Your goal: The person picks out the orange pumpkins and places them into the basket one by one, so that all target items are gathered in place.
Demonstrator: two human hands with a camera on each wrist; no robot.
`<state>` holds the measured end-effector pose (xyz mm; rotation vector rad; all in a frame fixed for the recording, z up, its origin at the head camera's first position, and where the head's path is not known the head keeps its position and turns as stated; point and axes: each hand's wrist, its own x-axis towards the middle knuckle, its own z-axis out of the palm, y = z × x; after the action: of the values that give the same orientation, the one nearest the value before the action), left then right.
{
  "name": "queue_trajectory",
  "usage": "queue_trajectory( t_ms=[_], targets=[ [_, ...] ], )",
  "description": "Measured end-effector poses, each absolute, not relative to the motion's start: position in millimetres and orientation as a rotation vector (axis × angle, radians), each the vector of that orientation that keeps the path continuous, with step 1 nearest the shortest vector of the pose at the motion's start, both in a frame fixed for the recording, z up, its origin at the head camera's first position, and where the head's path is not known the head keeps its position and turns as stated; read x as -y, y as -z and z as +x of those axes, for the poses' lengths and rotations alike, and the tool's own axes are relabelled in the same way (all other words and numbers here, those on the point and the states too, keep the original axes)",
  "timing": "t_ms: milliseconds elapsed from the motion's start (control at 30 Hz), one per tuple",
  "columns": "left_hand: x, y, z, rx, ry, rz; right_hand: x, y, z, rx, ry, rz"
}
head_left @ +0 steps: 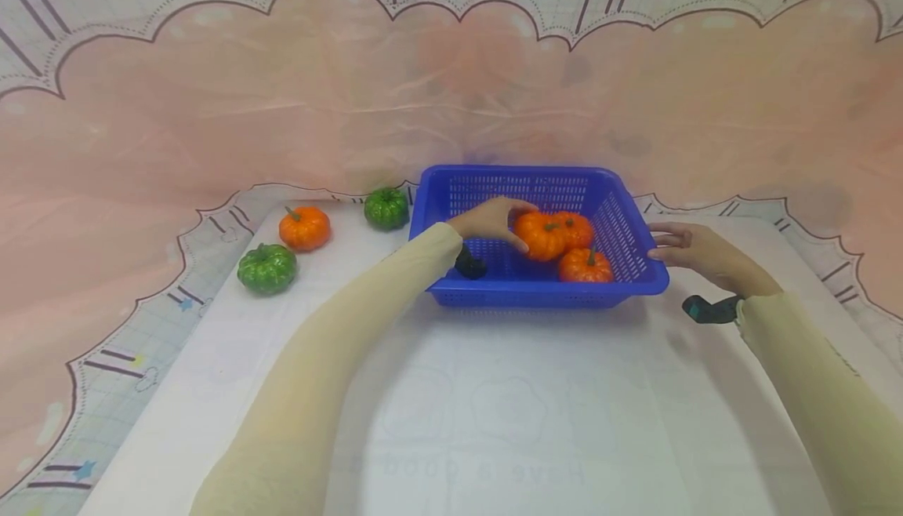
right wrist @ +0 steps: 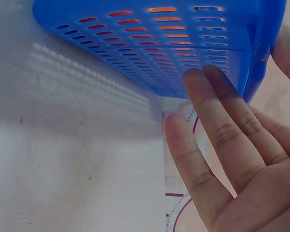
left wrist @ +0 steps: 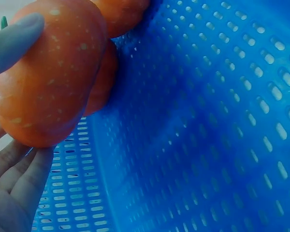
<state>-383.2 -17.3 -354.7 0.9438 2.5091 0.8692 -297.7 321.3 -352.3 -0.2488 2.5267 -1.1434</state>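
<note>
My left hand (head_left: pixel 490 219) reaches into the blue plastic basket (head_left: pixel 539 288) and grips a small orange pumpkin (head_left: pixel 539 238). In the left wrist view, the thumb lies across the top of this pumpkin (left wrist: pixel 55 77) and the fingers are at its underside. Beside it in the basket are a second orange pumpkin (head_left: pixel 577 229) and a third orange pumpkin (head_left: pixel 587 267). At the basket's right end is my right hand (head_left: pixel 712 254), its thumb at the rim and its fingers (right wrist: pixel 224 133) extended close to the slotted outer wall.
Left of the basket, on the white tabletop (head_left: pixel 451 406), are an orange pumpkin (head_left: pixel 305 228), a green pumpkin (head_left: pixel 267 269) and another green pumpkin (head_left: pixel 386 208). A pink patterned cloth (head_left: pixel 282 116) hangs behind the table.
</note>
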Motion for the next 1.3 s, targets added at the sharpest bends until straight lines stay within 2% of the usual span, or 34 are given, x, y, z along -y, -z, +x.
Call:
queue_trajectory(
  t_ms=[233,1300],
  targets=[
    [16,358,-385,-2.495,-0.812,0.946,-320,352,-297,-2.528,1.120,-0.186],
    [6,370,-398,-2.489,-0.846,0.913,-319,351,-297,-2.532,1.111,-0.223]
  ],
)
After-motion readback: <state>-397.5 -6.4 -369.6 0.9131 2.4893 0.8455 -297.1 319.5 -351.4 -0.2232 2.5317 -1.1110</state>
